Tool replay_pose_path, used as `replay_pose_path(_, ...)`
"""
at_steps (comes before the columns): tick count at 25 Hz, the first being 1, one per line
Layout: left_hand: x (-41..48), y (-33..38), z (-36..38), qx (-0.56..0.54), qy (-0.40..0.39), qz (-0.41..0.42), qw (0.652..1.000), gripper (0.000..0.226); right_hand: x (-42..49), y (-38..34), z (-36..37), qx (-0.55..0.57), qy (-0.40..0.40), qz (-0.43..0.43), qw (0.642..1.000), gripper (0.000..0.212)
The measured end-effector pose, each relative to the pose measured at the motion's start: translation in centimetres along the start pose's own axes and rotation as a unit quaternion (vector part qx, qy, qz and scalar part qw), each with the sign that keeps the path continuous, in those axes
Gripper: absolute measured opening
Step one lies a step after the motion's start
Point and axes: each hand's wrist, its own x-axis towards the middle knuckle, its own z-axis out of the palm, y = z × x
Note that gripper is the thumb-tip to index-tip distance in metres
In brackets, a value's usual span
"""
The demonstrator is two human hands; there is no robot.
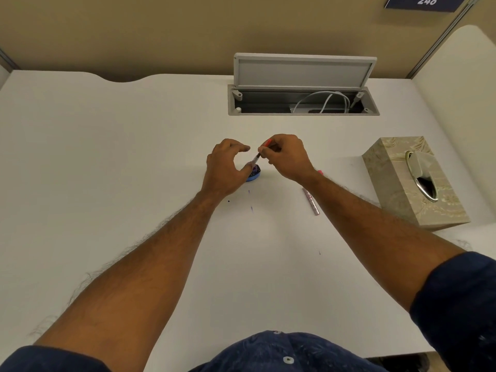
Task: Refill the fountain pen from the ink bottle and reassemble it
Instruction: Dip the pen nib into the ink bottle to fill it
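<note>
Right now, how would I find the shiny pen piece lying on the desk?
Start at the tissue box on the right of the white desk. Just left of it, beside the right forearm, lies the pen piece: a thin silvery tube, flat on the desk, held by no hand.

Matt white desk (pixel 134 157), marbled glossy tissue box (pixel 397 189) with shiny metal slot rim (pixel 410 170).
</note>
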Motion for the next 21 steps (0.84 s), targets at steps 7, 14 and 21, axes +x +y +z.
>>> replay_pose_path(7, -1.1, 0.2, 0.0, -0.06, 0.086, -0.048, 0.993, 0.029, -1.3, 1.4, -0.4, 0.106, 0.068, 0.059, 0.99, 0.015)
replay_pose_path(14, -3.6, 1.9, 0.6, -0.118, 0.13, -0.118, 0.978, 0.018, -3.5, 2.1, -0.3, 0.29, 0.094, 0.151, 0.94, 0.012)
replay_pose_path(21, -6.5, 4.1, 2.4, -0.167, 0.121, -0.197, 0.958, 0.009, -5.1, 2.6, 0.8, 0.473, 0.091, 0.31, 0.82, 0.009)
